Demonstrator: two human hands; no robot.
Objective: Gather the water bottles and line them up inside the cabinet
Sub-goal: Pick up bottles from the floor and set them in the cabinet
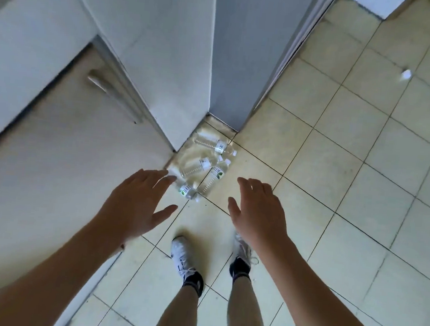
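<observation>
Four bottles [206, 163] lain on the floor [337, 173] in the corner by the cabinet [41, 147], left hand [137, 203] and right hand [259, 213] held above them, fingers straight and slightly apart, nothing gripped, shoes [182, 253] seen below.

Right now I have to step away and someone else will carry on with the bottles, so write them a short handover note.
Left hand: open, fingers spread, holding nothing, above the floor by the bottles.
Right hand: open, empty, reaching the same way.
Water bottles: four can be made out, all lying on their sides on the floor tiles in the corner beside the cabinet door.
Done: nothing gathered yet; the door with the handle looks closed.
Left: pick up the bottles, open the cabinet, line them up inside.
</observation>
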